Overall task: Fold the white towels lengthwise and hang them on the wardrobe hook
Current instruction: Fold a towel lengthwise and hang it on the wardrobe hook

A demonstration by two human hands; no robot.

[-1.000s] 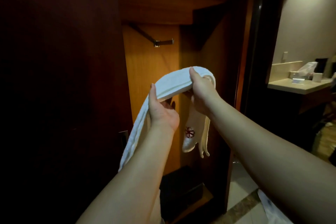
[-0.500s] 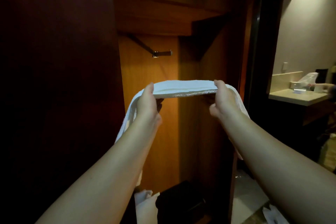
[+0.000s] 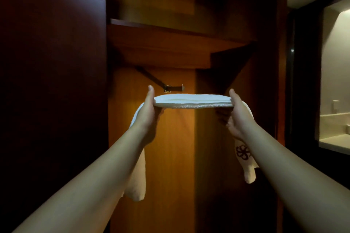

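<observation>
The left hand [image 3: 148,111] and right hand [image 3: 236,114] each grip the folded white terry towel [image 3: 193,100], thumbs on top and fingers curled beneath. They have raised it from chest height and pulled it flat, its ends dangling. It now sits just below the dark metal wardrobe hook [image 3: 175,88], so draping it likely comes next.

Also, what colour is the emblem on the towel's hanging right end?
Dark, reddish-black flower-like emblem on the white towel, head view.
</observation>
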